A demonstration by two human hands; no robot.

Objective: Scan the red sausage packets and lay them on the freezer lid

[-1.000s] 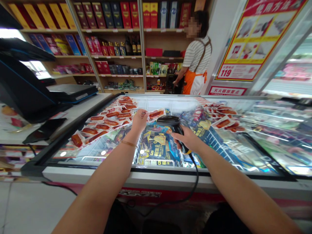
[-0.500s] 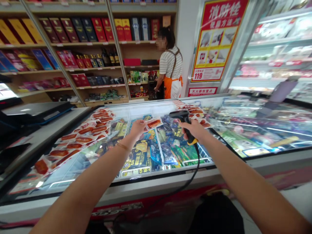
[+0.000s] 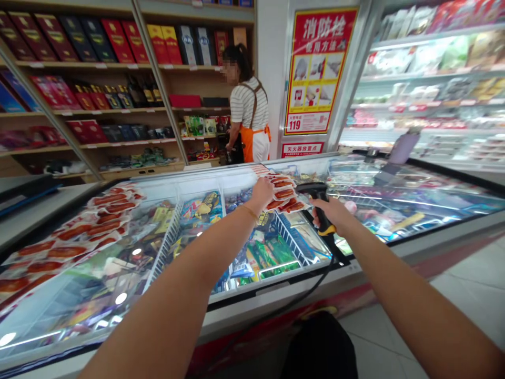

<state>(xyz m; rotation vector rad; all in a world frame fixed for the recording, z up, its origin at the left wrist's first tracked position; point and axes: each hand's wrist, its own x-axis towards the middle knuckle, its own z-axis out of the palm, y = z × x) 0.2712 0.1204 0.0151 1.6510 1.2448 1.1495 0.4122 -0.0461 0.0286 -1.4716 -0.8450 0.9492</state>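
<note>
My left hand is at the near left side of a pile of sausage packets, its fingers curled closed on the edge of a packet. The fingertips are partly hidden, and the held packet blends into the pile. My right hand is wrapped round the grip of a black and yellow barcode scanner, just right of the pile. The scanner's head points left over the packets, and its black cable hangs down in front of the freezer. More sausage packets lie in rows on the left glass lid.
The chest freezer holds wire baskets with bagged frozen food. A purple bottle stands on its right part. Behind it a person in an orange and white apron stands by shelves of boxes. A lit display fridge is at right.
My left hand has moved right with a sausage packet, from over the baskets to the pile. The view has turned right. My right hand still holds the scanner.
</note>
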